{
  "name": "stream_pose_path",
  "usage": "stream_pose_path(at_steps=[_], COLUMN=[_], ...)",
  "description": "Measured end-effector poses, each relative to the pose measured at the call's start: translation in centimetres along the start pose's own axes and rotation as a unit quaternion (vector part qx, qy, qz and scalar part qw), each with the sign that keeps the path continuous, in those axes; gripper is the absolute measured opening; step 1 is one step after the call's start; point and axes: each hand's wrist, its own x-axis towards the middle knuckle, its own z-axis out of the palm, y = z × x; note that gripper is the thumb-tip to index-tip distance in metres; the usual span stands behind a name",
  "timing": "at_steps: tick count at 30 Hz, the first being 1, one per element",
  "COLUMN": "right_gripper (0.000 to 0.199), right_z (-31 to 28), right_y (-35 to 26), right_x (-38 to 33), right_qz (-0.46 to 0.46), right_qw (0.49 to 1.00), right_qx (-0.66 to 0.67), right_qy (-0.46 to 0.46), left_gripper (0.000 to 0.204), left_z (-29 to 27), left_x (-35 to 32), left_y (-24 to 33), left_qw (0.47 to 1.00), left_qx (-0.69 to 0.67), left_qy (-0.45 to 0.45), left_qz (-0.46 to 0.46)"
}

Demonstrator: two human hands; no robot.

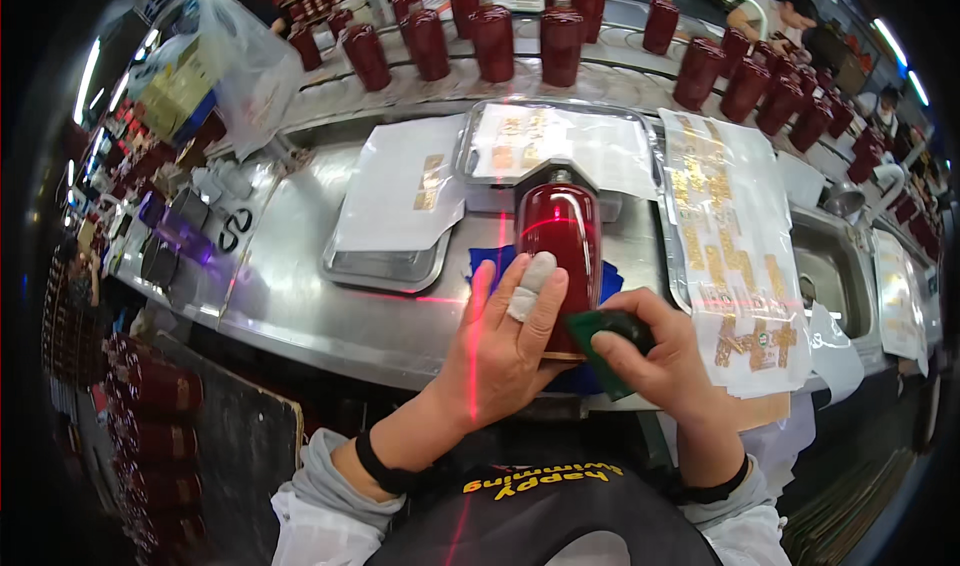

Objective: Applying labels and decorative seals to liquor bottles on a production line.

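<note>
Leftmost, dark red bottles (155, 431) stand stacked low beside the bench. Next along come a purple-lit container (175, 228), black-handled scissors (236, 229) on the metal bench (290, 296) and, higher up, a clear plastic bag (245, 81). A white sheet (400, 186) with a gold patch covers much of a tray (385, 271).

Near the middle, the left hand (505, 331) is loosely spread, its fingers laid against the lower part of a dark red bottle (557, 228); one finger wears a white wrap (531, 286). This bottle is in front of the person, neck pointing away, above a blue cloth (482, 264). Red light lines cross the bottle and the left hand. Behind, more red bottles (492, 46) stand in a row.

Just right of the bottle's base, the right hand (655, 351) pinches a green scraper (603, 361) between thumb and fingers, its edge close to the glass; whether they touch, I cannot tell. Farther right lie white sheets with gold patterns (735, 256), then a metal sink (838, 266).
</note>
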Motion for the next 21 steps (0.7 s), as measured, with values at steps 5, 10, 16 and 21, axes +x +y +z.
stream_pose_path(at_steps=[5,10,16,21], right_gripper=[0.02,0.032,0.035,0.036], right_z=[-1.2,-2.6,-4.9,-6.4], right_y=[-0.5,0.4,0.7,1.9], right_x=[0.1,-0.9,-1.9,-2.6], right_qz=[0.051,0.052,0.054,0.063], right_qw=[0.986,0.987,0.982,0.98], right_qx=[0.018,0.021,0.034,-0.004], right_qy=[0.158,0.15,0.178,0.187], left_gripper=[0.085,0.043,0.039,0.047], left_z=[-1.0,-3.0,-1.3,-0.5], left_x=[-1.4,0.5,6.0,4.6], left_y=[-2.8,-10.7,-20.4,-22.8], left_qw=[0.989,0.976,0.929,0.869], left_qx=[-0.144,-0.074,0.202,0.253], left_qy=[0.019,-0.158,-0.265,-0.376], left_qz=[-0.029,-0.128,-0.16,-0.197])
